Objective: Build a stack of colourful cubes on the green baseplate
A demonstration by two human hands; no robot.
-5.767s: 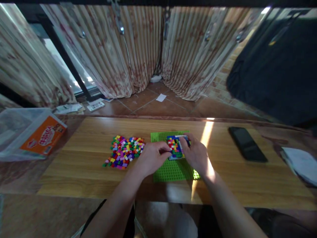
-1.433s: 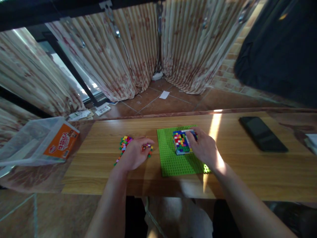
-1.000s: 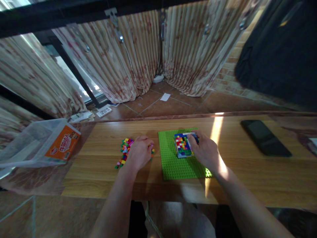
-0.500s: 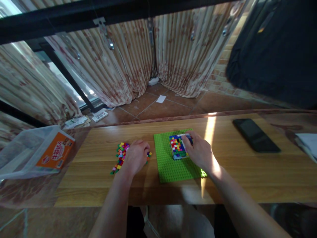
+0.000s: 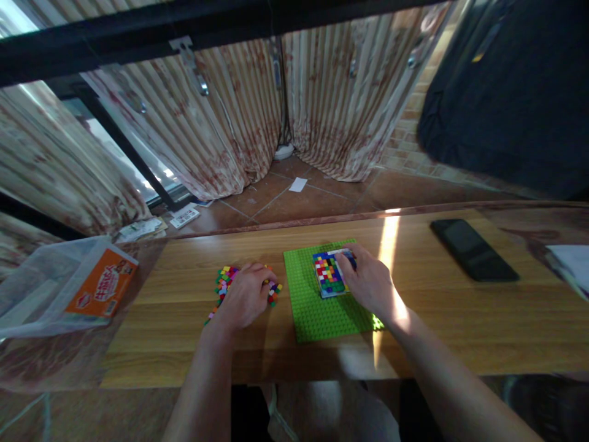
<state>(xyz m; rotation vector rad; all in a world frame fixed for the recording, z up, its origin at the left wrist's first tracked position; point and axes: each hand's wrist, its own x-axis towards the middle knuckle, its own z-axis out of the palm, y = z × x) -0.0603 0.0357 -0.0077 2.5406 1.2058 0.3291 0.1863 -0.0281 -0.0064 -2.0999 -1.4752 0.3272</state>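
Observation:
Small coloured toy bricks [image 5: 224, 278] lie in a loose pile on the wooden table. My left hand [image 5: 246, 293] is over the pile with its fingers curled down into the bricks; its fingertips are mostly hidden, and what they hold is too small to make out. To the right lies a green studded baseplate [image 5: 307, 319]. On it sits a small rectangular brick panel [image 5: 327, 274], its top covered in multicoloured bricks, with blue along the far side. My right hand [image 5: 369, 279] grips the panel's right side, thumb over the top, covering that end.
A black phone [image 5: 473, 250] lies on the right of the wooden table [image 5: 184, 353]. Past the table's left end stands a clear plastic bin [image 5: 50, 279] with an orange label. Papers [image 5: 570, 264] lie at the far right. Curtains [image 5: 221, 123] hang beyond.
My left hand has shifted slightly left and turned over the pile, uncovering more bricks on its right side. My right hand stays on the panel. The view has moved a little.

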